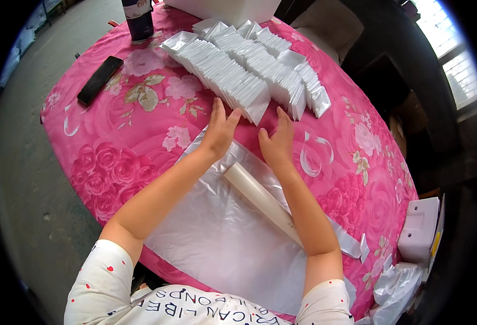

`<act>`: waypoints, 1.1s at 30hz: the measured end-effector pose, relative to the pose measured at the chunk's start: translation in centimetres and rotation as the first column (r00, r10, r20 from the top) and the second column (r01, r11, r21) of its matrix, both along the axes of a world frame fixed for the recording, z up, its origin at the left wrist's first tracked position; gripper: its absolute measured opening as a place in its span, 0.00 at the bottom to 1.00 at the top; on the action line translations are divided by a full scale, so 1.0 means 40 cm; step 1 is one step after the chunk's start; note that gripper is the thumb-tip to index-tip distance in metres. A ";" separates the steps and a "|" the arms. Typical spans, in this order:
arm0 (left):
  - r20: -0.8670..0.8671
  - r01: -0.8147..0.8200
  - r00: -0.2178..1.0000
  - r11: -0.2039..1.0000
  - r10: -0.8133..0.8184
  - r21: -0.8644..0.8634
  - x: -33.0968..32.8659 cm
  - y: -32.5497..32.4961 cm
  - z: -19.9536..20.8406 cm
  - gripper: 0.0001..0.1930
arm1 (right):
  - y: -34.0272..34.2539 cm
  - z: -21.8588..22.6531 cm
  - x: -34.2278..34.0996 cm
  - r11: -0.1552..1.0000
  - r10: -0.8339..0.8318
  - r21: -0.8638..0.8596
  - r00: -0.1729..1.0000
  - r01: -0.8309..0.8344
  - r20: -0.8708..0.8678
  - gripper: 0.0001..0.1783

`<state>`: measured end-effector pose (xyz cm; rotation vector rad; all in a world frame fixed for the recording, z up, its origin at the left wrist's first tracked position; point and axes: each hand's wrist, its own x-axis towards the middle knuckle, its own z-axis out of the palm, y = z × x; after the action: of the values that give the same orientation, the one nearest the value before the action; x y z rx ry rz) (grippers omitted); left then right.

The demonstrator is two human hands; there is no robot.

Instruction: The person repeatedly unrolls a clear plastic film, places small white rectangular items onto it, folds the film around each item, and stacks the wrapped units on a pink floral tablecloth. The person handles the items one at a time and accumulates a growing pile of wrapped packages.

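Note:
My left hand [220, 130] reaches forward, thumb apart from the straight fingers, close to the near end of a row of folded silvery-white plastic packets [219, 70]. Just right of it, my right hand [278, 142] is open too, fingers stretched toward the same packets. Neither hand holds anything; whether the fingertips touch the packets I cannot tell. Under my forearms a large translucent plastic sheet [200, 233] lies flat. A pale, smooth tube [260, 200] rests slantwise on it, its lower end partly behind my right forearm.
The round table wears a pink floral cloth [352, 157]. A black phone [100, 80] lies at the left, with a dark bottle [139, 21] beyond it. A white box [227, 10] stands at the far edge. On the right are a white holder [418, 230] and crumpled plastic [395, 284].

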<state>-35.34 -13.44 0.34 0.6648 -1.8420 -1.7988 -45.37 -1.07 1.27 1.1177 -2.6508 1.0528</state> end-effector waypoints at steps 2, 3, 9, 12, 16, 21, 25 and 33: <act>-0.047 -0.002 0.999 1.000 0.003 0.015 0.003 -0.007 -0.026 0.43 | 0.038 0.011 -0.044 0.998 -0.042 -0.047 0.995 0.038 -0.087 0.36; -0.042 0.010 0.999 1.000 -0.010 -0.006 -0.001 0.002 -0.022 0.43 | 0.056 0.006 -0.081 0.993 -0.100 -0.068 0.986 0.092 -0.130 0.35; -0.077 0.024 0.997 0.999 -0.027 -0.034 -0.008 0.005 -0.035 0.42 | 0.063 -0.014 -0.205 0.975 -0.211 0.047 0.967 0.219 -0.141 0.33; -0.123 0.023 0.992 1.000 -0.025 -0.020 -0.006 -0.002 -0.048 0.40 | 0.031 -0.017 -0.228 0.980 -0.196 0.012 0.981 0.196 -0.012 0.32; -0.122 0.016 0.992 0.998 -0.024 -0.067 0.002 0.001 -0.039 0.39 | -0.008 -0.017 -0.217 0.983 -0.180 -0.036 0.983 0.181 0.027 0.32; -0.122 0.011 0.992 0.997 -0.019 -0.072 0.010 0.006 -0.029 0.37 | 0.004 -0.036 -0.247 0.978 -0.210 -0.020 0.973 0.209 -0.100 0.34; -0.154 0.011 0.988 0.999 -0.019 -0.053 0.006 0.003 -0.044 0.36 | 0.012 -0.029 -0.258 0.985 -0.173 0.004 0.974 0.175 -0.147 0.37; -0.203 0.041 0.979 0.998 -0.031 0.045 0.013 -0.013 -0.067 0.35 | 0.077 -0.022 -0.260 0.996 -0.087 -0.029 0.928 0.082 -0.364 0.37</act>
<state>-34.82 -13.97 -2.33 0.4493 -1.6896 -1.8654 -55.77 1.99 0.40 1.0650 -2.3700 0.7580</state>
